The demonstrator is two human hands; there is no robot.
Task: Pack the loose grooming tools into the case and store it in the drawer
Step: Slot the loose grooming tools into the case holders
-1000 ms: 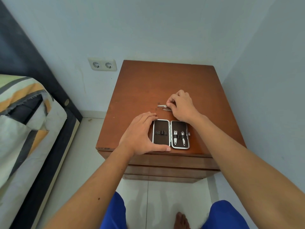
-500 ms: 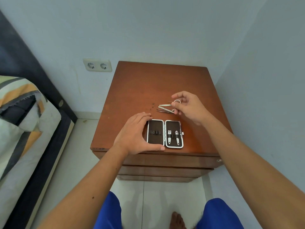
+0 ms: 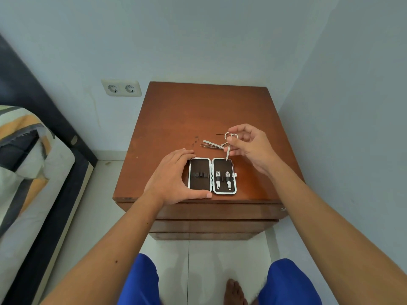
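Scissors (image 3: pixel 229 146) pinched by right-hand fingers (image 3: pixel 231 140) near the finger loops, blades hanging point-down, tip just above the far edge of the case's right half. Right hand (image 3: pixel 251 148) held above the counter (image 3: pixel 198 119), closed on scissors only. Left-hand fingers (image 3: pixel 180 154) splayed flat around the left side of the case (image 3: pixel 212 176), thumb along its near edge, pinning it, not gripping any tool. Case lies open near the counter's front edge; right half holds two clippers (image 3: pixel 223 180) in loops, left half's loops (image 3: pixel 200 175) look empty. Tweezers (image 3: pixel 212 145) plus a thin pick (image 3: pixel 220 134) lie loose just behind the case, apart from it.

Step in hand, as judged: seat scissors in a free loop. Best to lower the tip-first angle until the blades lie flat, slide under the elastic from the far side, keep the left hand pressing so the case doesn't skid. Watch the tip snagging the lining. Drawers (image 3: pixel 209 213) below are shut.
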